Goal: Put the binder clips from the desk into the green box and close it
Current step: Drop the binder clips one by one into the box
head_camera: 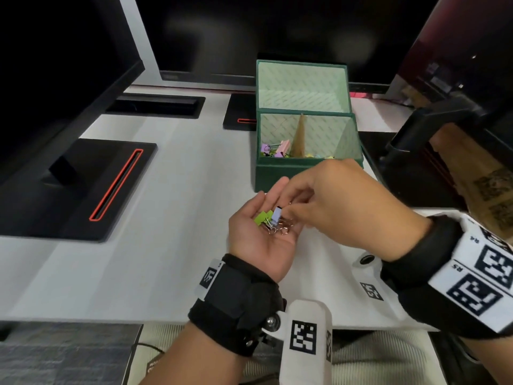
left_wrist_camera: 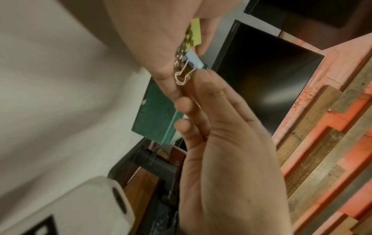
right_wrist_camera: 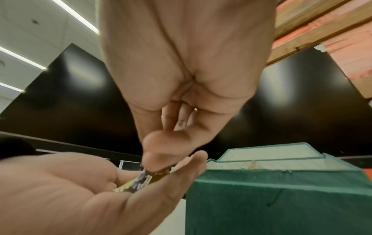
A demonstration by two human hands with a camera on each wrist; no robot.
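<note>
Left hand (head_camera: 261, 232) palm up and cupped, right hand (head_camera: 330, 195) fingertips pinched over it

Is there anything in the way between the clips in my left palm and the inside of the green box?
Nothing visible blocks the way. The green box stands just beyond the left hand, its lid tipped back and its top open. The right hand reaches into the palm at the binder clips, beside the path.
</note>
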